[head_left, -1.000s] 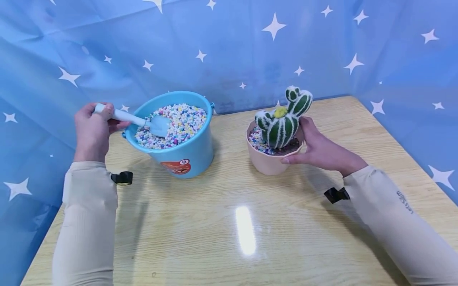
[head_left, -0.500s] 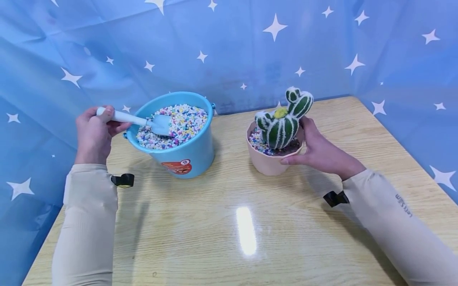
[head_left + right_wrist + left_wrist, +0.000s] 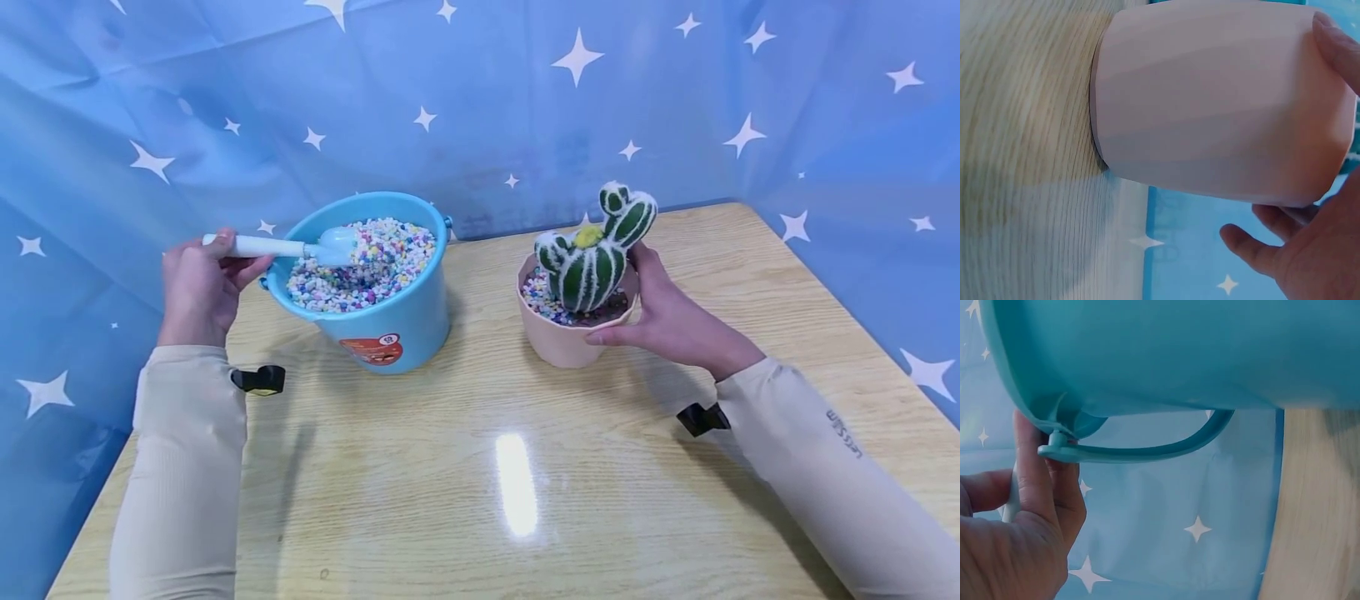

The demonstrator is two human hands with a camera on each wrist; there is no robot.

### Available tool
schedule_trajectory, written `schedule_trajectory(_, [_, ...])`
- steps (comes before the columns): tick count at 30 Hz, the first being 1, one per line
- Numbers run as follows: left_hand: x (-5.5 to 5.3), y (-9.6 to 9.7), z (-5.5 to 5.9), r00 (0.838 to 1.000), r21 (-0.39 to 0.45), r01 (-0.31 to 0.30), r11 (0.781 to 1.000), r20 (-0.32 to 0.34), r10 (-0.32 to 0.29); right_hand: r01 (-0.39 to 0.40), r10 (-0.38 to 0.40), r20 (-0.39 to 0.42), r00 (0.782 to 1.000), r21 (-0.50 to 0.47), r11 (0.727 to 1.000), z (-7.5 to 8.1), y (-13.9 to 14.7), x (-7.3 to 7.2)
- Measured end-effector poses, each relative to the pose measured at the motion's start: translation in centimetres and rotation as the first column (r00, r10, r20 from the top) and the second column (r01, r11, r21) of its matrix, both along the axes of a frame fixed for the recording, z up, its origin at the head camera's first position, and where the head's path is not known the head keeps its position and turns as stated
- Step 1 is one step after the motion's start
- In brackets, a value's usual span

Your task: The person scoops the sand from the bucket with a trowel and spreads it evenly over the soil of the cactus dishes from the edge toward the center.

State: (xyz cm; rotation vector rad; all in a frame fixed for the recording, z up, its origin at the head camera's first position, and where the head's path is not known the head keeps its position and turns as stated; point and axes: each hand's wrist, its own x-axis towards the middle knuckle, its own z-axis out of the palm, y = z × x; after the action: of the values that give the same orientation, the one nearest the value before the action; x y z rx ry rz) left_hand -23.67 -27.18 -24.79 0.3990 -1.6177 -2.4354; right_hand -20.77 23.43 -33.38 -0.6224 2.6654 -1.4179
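My left hand (image 3: 197,287) pinches the white handle of a small toy shovel (image 3: 258,247) between thumb and fingers. The shovel's pale blue blade is over the multicoloured beads (image 3: 393,258) inside a light blue bucket (image 3: 408,333). How many beads it carries is hard to tell. In the left wrist view the fingers are beside the bucket's rim and its hanging handle (image 3: 1147,452). My right hand (image 3: 675,321) holds the pale pink flowerpot (image 3: 562,343) at its rim, thumb in front. A green toy cactus (image 3: 588,275) with white fuzz stands in the pot among beads and brown soil.
Both containers stand on a wood-grain table (image 3: 420,483), the bucket left and the pot right of the middle. A blue curtain (image 3: 480,100) with white stars rises along the table's back and sides.
The shovel's blade has lifted and turned in the bucket, uncovering a dark hollow in the beads. My right hand, the pot and the cactus have stayed in place.
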Motion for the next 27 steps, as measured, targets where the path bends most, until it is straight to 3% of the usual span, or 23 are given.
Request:
schedule_trajectory(5, [0.0, 0.0, -0.4, 1.000, 0.123, -0.023, 0.992, -0.017, 0.026, 0.023, -0.023, -0.019, 1.000, -0.010, 1.000, 0.2, -0.4, 0.2])
schedule_trajectory(10, [0.3, 0.1, -0.8, 0.997, 0.174, -0.055, 0.983, -0.043, 0.063, 0.054, -0.053, -0.050, 0.997, 0.014, 0.998, 0.5, -0.8, 0.5])
schedule_trajectory(13, [0.5, 0.4, -1.0, 0.996, 0.191, -0.060, 0.980, -0.057, 0.072, 0.033, -0.032, -0.020, 0.999, 0.004, 0.999, 0.8, -0.4, 0.4])
schedule_trajectory(19, [1.0, 1.5, -0.8, 0.992, 0.235, -0.016, 0.972, -0.116, 0.045, -0.041, 0.045, 0.097, 0.994, -0.048, 0.998, 1.0, 0.5, 0.2])
schedule_trajectory(27, [1.7, 4.0, -0.1, 0.978, 0.209, 0.069, 0.975, -0.207, -0.025, -0.015, 0.015, 0.048, 0.999, 0.005, 1.000, 0.7, 0.1, 0.1])
